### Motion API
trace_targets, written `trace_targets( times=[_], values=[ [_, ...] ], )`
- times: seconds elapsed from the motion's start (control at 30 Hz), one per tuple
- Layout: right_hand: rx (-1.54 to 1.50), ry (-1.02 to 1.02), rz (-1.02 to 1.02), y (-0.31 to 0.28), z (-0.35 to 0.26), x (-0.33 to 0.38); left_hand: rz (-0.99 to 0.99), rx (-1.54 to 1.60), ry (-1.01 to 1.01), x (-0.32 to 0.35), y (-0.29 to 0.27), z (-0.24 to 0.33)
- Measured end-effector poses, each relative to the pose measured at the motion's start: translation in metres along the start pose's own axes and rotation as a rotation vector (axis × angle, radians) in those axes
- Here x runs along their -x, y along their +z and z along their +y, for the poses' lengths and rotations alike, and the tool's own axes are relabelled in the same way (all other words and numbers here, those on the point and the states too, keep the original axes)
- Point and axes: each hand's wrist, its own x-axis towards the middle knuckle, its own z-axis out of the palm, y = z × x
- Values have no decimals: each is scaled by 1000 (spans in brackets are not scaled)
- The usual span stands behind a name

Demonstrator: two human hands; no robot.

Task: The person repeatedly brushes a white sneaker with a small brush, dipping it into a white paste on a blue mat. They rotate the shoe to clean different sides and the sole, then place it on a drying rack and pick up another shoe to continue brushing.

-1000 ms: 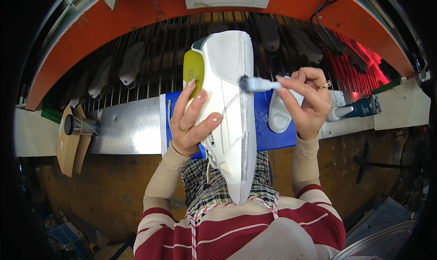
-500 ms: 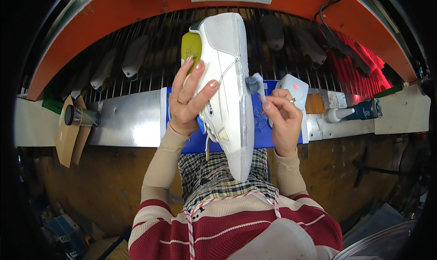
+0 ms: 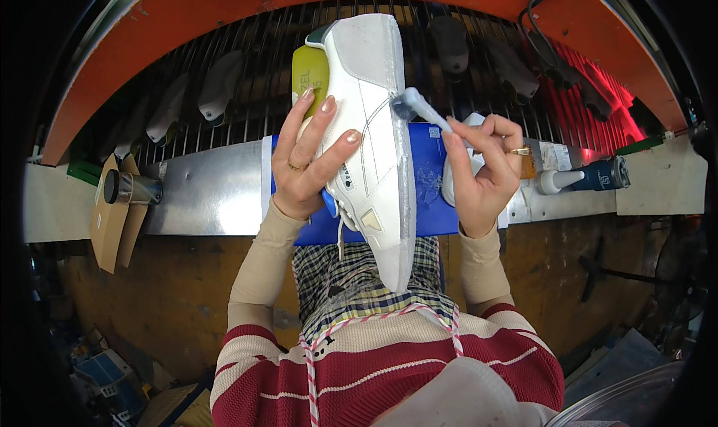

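My left hand grips a white shoe from its lace side, fingers spread over its upper. The shoe stands on end, heel away from me and toe toward my lap, its sole edge facing right. A yellow-green last sticks out of its opening. In my right hand a small brush with a whitish handle is pinched between thumb and fingers. Its dark bristles touch the shoe's sidewall, near the grey heel panel. A whitish wet-looking strip runs along that edge.
Below the shoe lies a blue mat on a metal ledge. A white container is partly behind my right hand. Dark shoes rest on the rod rack beyond. Cardboard stands left; a blue bottle lies right.
My right hand and the brush have moved away from me along the sole edge, toward the heel. The shoe stays in my left hand, almost unmoved.
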Motion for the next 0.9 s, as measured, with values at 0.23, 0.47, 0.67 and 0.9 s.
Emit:
trace_targets(
  times=[0.23, 0.47, 0.67, 0.9],
  values=[
    [81, -184, 4, -3, 10, -32, 12, -3, 24, 0, 0, 3],
    [-88, -52, -210, -23, 13, -30, 29, -10, 13, -4, -1, 0],
    [-140, -29, -300, -34, 15, -23, 56, -16, 7, -6, 2, -1],
    [-526, 342, -282, -32, 3, -2, 95, 5, -19, -7, 9, 0]
  ],
)
